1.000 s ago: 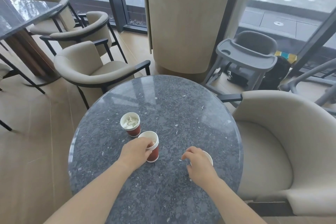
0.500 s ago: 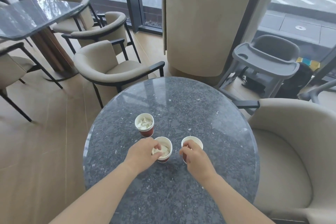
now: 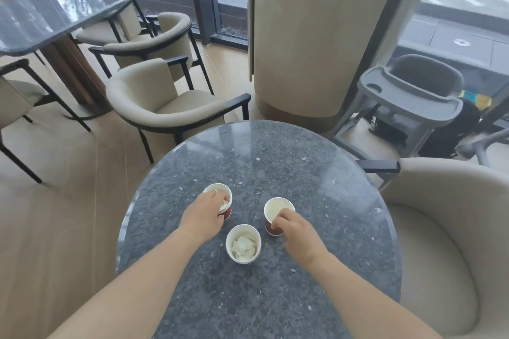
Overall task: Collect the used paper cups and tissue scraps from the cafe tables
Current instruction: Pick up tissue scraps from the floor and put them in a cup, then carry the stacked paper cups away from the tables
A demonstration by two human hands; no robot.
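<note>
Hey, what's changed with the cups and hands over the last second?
The left hand let go of the near cup and moved forward to grip the far cup. The right hand still pinches the empty cup by its rim. All three stay upright on the table.

Open tabletop past cups (armchair right)

Red left cup and near cup, upright, hold crumpled tissue; right cup stands upright
</note>
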